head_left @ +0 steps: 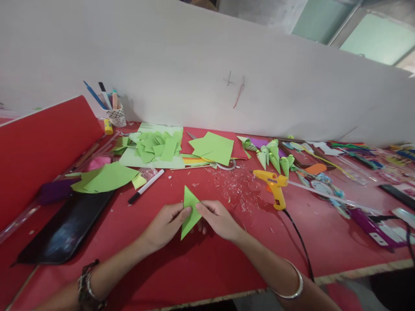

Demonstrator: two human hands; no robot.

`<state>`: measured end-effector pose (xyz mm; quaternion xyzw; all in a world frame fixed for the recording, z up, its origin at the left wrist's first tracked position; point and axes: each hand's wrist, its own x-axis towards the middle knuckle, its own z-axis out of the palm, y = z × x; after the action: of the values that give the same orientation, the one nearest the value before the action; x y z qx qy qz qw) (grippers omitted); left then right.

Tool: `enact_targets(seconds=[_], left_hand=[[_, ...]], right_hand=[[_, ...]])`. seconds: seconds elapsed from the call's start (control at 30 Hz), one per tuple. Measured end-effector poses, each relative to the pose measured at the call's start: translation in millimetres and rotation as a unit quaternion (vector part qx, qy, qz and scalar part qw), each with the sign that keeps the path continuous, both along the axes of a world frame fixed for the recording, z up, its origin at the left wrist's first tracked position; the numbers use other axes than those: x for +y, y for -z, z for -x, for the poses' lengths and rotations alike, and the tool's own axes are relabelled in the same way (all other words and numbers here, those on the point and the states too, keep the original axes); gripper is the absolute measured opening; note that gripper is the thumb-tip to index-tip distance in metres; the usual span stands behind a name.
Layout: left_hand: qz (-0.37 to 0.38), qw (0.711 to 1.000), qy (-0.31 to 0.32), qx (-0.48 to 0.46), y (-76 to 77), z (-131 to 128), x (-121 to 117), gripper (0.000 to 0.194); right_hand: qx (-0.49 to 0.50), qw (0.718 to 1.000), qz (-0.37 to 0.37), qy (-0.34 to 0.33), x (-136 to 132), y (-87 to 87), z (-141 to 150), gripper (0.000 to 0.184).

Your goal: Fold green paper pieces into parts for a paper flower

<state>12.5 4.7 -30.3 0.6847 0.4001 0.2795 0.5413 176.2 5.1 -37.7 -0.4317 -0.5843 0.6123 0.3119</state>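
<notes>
Between my two hands is a piece of green paper (189, 223), folded into a triangle with one point up and another down. My left hand (167, 224) pinches its left edge, thumb on the near face. From the other side my right hand (220, 219) presses thumb and fingers on the right corner. The paper is held a little above the red tabletop (194, 276). Beyond it lie larger green paper sheets (214, 149) and a heap of small green paper pieces (155, 147). A black-capped white marker (145, 186) rests to the left of my hands.
A yellow glue gun (275, 186) with a black cord lies at right, near several small green paper cones (274, 157). Paper scraps (238, 185) litter the middle. A black tablet-like slab (65, 231) and green curved sheets (105, 178) sit left. A pen cup (116, 115) stands against the wall.
</notes>
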Motion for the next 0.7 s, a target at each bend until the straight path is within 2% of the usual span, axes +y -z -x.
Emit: enact_targets(seconds=[0.07, 0.23, 0.47, 0.57, 0.7], left_hand=[[0.000, 1.000, -0.017, 0.005, 0.2, 0.8, 0.3, 0.034], [0.000, 1.000, -0.001, 0.011, 2.5, 2.6, 2.9, 0.037], [-0.029, 0.998, 0.004, 0.053, 1.9, 3.5, 4.8, 0.039], [-0.013, 0.998, -0.020, 0.062, 1.0, 4.3, 4.1, 0.043], [0.042, 0.998, -0.008, 0.041, 0.4, 5.4, 3.0, 0.047]], right_hand=[[-0.004, 1.000, -0.002, -0.002, -0.1, -0.3, 0.0, 0.042], [-0.038, 0.999, -0.028, -0.009, 0.6, 2.9, -0.7, 0.044], [-0.027, 0.999, -0.016, -0.013, -2.2, 1.8, 0.5, 0.047], [-0.021, 0.999, -0.035, -0.005, -1.7, 0.2, -0.6, 0.049], [-0.041, 0.997, -0.066, -0.004, 1.0, 1.5, -2.3, 0.046]])
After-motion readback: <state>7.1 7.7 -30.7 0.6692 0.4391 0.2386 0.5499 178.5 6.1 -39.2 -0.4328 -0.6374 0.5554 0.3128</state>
